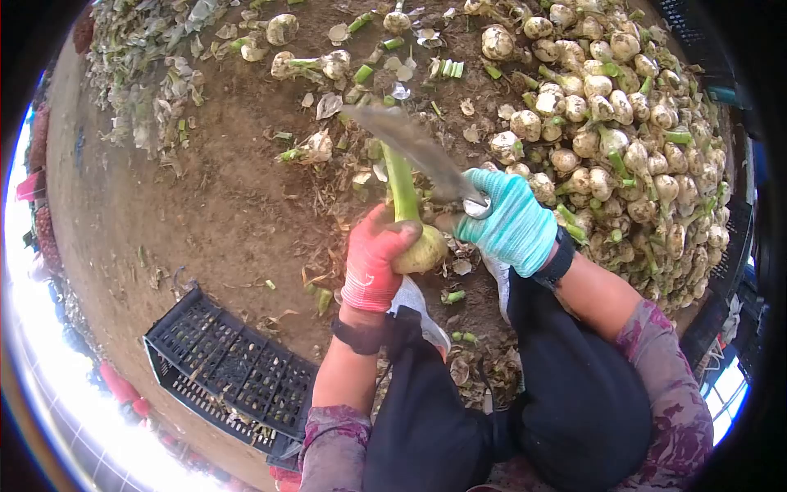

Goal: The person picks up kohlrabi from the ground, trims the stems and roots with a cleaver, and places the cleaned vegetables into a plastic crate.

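In a red-pink glove, my left hand [377, 256] grips a garlic bulb [423, 248], its thumb lying across the top. A thick green stalk [399, 182] rises from the bulb, pointing away from me. My right hand [510, 221], gloved in turquoise, is closed around the handle of a broad-bladed knife [418, 148]. The blade slants up and to the left, slightly blurred, and overlaps the upper part of the stalk in this view. Both hands are close together above my knees.
A large heap of trimmed garlic bulbs [607, 123] fills the right side. Dry peelings [156, 57] are piled at the upper left. A black plastic crate [229, 353] lies at the lower left. Cut stalk pieces [447, 68] and loose bulbs [283, 29] are scattered over the dirt floor [213, 205].
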`<move>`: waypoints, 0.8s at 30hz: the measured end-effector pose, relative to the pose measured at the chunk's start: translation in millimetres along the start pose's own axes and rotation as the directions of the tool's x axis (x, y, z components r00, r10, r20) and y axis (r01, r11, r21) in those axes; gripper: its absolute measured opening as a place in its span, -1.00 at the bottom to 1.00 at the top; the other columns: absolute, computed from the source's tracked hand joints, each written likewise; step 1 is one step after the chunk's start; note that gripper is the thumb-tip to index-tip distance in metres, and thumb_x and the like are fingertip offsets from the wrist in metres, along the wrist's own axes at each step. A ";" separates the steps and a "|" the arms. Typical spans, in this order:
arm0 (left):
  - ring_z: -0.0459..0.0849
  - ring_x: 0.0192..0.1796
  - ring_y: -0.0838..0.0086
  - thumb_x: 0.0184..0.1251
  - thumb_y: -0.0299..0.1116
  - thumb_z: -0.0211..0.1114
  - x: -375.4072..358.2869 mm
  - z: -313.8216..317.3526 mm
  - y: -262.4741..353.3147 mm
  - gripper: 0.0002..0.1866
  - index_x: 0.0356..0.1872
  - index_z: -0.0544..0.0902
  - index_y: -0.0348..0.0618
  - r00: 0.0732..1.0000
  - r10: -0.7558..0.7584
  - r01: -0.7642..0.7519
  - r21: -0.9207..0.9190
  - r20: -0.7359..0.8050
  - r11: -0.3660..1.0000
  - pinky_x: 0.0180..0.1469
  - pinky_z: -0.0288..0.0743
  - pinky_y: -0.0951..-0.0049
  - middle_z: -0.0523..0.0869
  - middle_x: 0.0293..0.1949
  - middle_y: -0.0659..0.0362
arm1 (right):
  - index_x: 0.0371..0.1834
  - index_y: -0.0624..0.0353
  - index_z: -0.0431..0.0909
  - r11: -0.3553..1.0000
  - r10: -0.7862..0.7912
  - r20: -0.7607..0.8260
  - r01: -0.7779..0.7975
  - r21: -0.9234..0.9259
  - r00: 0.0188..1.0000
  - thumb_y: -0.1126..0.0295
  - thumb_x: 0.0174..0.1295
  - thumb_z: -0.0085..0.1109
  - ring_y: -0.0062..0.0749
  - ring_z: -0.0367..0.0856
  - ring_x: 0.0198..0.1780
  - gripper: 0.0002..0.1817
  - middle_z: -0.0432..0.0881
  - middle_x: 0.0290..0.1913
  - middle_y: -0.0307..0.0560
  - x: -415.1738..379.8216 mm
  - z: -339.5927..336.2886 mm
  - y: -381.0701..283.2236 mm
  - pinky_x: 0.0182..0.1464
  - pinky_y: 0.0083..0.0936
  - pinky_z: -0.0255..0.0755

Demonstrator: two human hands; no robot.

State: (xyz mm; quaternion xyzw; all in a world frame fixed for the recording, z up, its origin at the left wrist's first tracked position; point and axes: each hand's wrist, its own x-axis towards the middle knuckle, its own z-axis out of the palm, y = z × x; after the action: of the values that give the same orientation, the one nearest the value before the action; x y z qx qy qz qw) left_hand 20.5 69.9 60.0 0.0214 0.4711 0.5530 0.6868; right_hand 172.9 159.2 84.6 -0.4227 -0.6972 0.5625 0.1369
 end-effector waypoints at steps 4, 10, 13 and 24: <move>0.56 -0.28 0.55 -0.09 -0.54 0.23 1.6 -1.1 5.9 -0.65 -0.17 0.50 -0.35 0.989 0.104 -0.059 0.359 -0.107 0.932 -0.18 0.42 0.57 0.60 -0.32 0.17 | -0.32 0.19 0.52 0.920 -0.139 -0.065 0.104 -0.378 0.988 0.37 -0.16 0.23 -0.08 0.54 -0.37 -0.72 0.54 -0.45 0.03 0.8 -10.2 -0.7 -0.35 -0.35 0.42; 0.56 -0.29 0.55 -0.14 -0.61 0.24 -8.1 -3.4 17.8 -0.61 -0.15 0.49 -0.37 0.980 0.201 -0.176 0.428 -0.014 0.887 -0.22 0.44 0.56 0.61 -0.30 0.16 | -0.38 0.13 0.52 0.801 -0.106 -0.010 0.080 -0.593 0.994 0.45 -0.20 0.24 -0.12 0.53 -0.46 -0.77 0.54 -0.52 -0.02 13.5 -13.4 54.7 -0.40 -0.36 0.41; 0.57 -0.31 0.54 -0.12 -0.60 0.24 -2.5 5.4 30.4 -0.59 -0.12 0.47 -0.37 0.945 0.328 -0.308 0.328 -0.007 0.893 -0.26 0.47 0.56 0.59 -0.30 0.15 | -0.38 0.19 0.51 0.900 0.311 -0.240 -0.366 -0.236 0.920 0.40 -0.13 0.26 -0.42 0.54 -0.52 -0.78 0.57 -0.51 -0.01 6.7 -30.0 69.7 -0.41 -0.53 0.42; 0.52 -0.07 0.31 -0.05 -0.52 0.20 87.4 -12.3 64.9 -0.57 -0.05 0.41 -0.17 0.821 0.501 0.092 0.804 0.272 -0.588 -0.09 0.44 0.34 0.53 -0.16 -0.03 | -0.21 0.31 0.48 0.827 0.551 -0.212 -0.495 0.266 0.807 0.43 -0.09 0.30 -0.67 0.46 -0.49 -0.65 0.56 -0.52 -0.24 13.5 -38.6 53.8 -0.41 -0.65 0.38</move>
State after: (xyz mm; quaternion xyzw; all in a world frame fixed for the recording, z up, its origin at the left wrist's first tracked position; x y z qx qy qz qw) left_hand -40.6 157.1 34.5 0.6167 0.7854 -0.0008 0.0536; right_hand 213.8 195.6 45.1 -0.6584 -0.4669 0.5792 0.1141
